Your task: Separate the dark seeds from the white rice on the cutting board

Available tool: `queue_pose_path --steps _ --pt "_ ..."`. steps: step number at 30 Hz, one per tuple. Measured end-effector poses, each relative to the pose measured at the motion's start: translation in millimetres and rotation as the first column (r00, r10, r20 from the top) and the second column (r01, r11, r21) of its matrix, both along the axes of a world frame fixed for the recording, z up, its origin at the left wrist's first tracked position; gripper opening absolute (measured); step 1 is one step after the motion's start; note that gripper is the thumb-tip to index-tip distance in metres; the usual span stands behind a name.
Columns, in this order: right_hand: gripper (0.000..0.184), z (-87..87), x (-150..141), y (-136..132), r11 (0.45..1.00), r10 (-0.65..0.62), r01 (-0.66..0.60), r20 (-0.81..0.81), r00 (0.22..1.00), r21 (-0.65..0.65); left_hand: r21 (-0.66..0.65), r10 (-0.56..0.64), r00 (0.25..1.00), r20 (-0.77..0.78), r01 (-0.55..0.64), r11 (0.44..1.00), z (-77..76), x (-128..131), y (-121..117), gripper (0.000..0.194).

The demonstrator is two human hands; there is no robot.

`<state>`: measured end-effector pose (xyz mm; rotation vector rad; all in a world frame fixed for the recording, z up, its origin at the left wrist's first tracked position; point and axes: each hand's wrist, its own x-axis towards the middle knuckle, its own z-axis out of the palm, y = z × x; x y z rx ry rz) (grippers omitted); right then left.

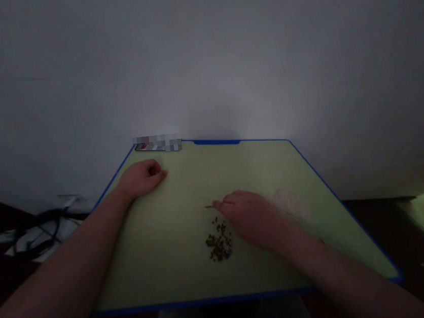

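1. Gripping a slim tool [209,207] in the right hand [247,215], over the middle of the counter [154,257], just beyond some dark bits [221,247].
2. Probably light and fairly stiff; best pinched behind the tip, between thumb and fingertips.
3. Points left with the exposed tip; runs roughly side to side along the long axis.
4. Rests the left hand [141,178], fingers curled, towards the far left; cannot tell whether around anything.
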<state>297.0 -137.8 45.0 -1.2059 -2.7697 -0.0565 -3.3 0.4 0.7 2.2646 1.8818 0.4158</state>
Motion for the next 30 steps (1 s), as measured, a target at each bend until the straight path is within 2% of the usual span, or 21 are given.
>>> queue_pose_path --steps 5,8,10,13,15,17,19,21,25,27,30 --pt "0.033 -11.9 -4 -30 0.989 0.141 -0.143 0.052 0.989 0.044 0.002 0.001 1.0 -0.002 -0.001 1.0 1.3 2 -1 0.035" --pt "0.033 -14.7 -2 -49 0.978 0.195 -0.195 0.012 0.981 0.068 0.008 0.0 1.0 0.0 0.0 1.0 0.1 1 0 0.036" --pt "0.033 -12.1 4 -51 0.977 0.197 -0.193 -0.041 0.98 0.092 0.011 -0.002 1.0 0.0 0.002 1.0 -0.9 0 0 0.036" --pt "0.033 -3.0 22 -42 0.996 0.063 -0.048 -0.216 0.974 0.073 0.013 0.004 1.0 -0.001 -0.004 1.0 -0.8 0 0 0.036" --pt "0.032 2.6 37 -35 0.987 -0.16 0.151 -0.363 0.918 -0.052 0.008 0.01 1.0 0.001 -0.01 1.0 0.5 1 -1 0.036" --pt "0.031 4.1 51 -35 0.932 -0.36 0.294 -0.449 0.818 -0.212 0.009 0.012 1.0 0.004 -0.012 1.0 1.7 2 -2 0.035" --pt "0.033 0.3 60 -40 0.872 -0.48 0.347 -0.469 0.742 -0.344 0.012 0.01 1.0 0.011 -0.01 1.0 1.8 3 -2 0.035" --pt "0.037 -7.2 64 -48 0.834 -0.534 0.36 -0.449 0.716 -0.418 0.017 0.006 1.0 0.016 -0.006 1.0 0.6 2 -1 0.036" --pt "0.041 -21.9 63 -57 0.791 -0.588 0.392 -0.404 0.701 -0.47 0.021 0.0 1.0 0.002 0.0 1.0 -3.2 0 2 0.036" --pt "0.041 -24.9 61 -56 0.783 -0.593 0.393 -0.388 0.706 -0.482 0.025 -0.003 1.0 -0.012 0.003 1.0 -4.0 -1 2 0.036" --pt "0.041 -24.3 58 -53 0.793 -0.557 0.359 -0.347 0.754 -0.493 0.021 0.004 1.0 -0.018 -0.003 1.0 -3.4 -1 2 0.037"
